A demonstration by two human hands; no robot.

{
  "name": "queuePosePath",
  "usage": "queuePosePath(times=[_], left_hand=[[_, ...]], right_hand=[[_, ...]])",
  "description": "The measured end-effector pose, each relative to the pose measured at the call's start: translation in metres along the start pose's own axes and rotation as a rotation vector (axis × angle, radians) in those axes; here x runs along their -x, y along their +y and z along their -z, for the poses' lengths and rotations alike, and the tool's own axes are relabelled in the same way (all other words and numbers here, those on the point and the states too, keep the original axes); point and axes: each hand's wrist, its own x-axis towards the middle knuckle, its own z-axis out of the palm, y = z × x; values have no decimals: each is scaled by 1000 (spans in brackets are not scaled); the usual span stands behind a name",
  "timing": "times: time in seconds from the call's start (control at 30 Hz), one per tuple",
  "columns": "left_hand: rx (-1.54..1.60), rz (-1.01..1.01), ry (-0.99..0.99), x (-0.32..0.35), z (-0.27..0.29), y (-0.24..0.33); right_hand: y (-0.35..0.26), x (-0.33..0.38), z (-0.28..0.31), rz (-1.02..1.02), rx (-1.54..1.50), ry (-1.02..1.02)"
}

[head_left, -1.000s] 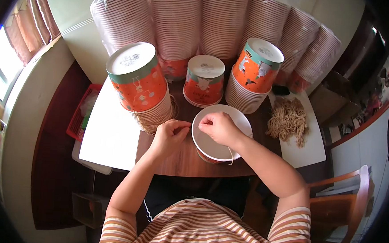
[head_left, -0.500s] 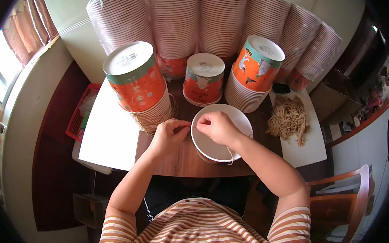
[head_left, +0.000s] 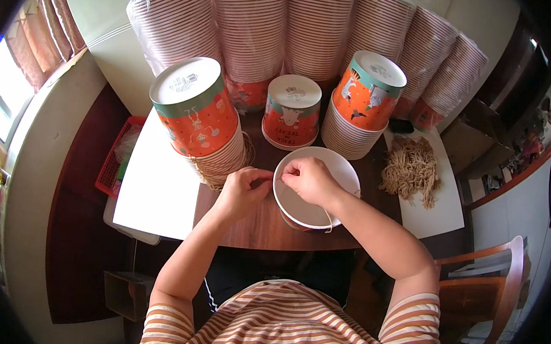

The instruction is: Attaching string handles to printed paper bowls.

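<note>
An open white-lined paper bucket [head_left: 308, 202] stands upright at the table's front. My right hand [head_left: 311, 182] reaches inside it, thumb and fingertips pinched together at the left wall. Just outside that wall, my left hand [head_left: 244, 189] is closed, with its index finger and thumb touching or almost touching the rim. Whatever lies between the fingertips of either hand is too small to make out. A thin piece of beige twine [head_left: 330, 222] hangs over the bucket's front right rim, partly hidden by my right forearm.
Upside-down orange-and-green buckets stand on stacks at left [head_left: 194, 113] and right [head_left: 367, 92], with a single one [head_left: 291, 116] between. Plastic-wrapped bucket stacks [head_left: 249, 31] line the back. A pile of twine [head_left: 412, 168] lies on a white sheet [head_left: 440, 213]; a red basket [head_left: 109, 165] sits far left.
The view has shifted slightly. My hands keep nearly the same place at the bucket's left rim, with only a slight shift of the right fingers.
</note>
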Motion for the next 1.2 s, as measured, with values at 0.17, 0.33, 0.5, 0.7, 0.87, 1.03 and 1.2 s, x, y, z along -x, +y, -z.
queuePosePath(times=[0.17, 0.33, 0.5, 0.7, 0.87, 1.03, 1.2], left_hand=[[-32, 4, 2, -1, 0, 4], [-48, -17, -8, -4, 0, 4], [-239, -300, 34, -6, 0, 5], [-232, -253, 29, 9, -7, 7], [49, 150, -61, 51, -13, 12], [459, 251, -201, 97, -12, 6], [472, 99, -320, 118, -15, -2]], right_hand=[[1, 0, -1, 6, 15, 9], [0, -1, -2, 11, 27, -11], [1, -2, -3, 52, 26, -14], [-6, 12, 7, 60, 34, -154], [-35, 55, 27, -39, 210, -420], [-34, 103, 25, 294, 516, -322], [-20, 113, 26, 387, 523, -191]])
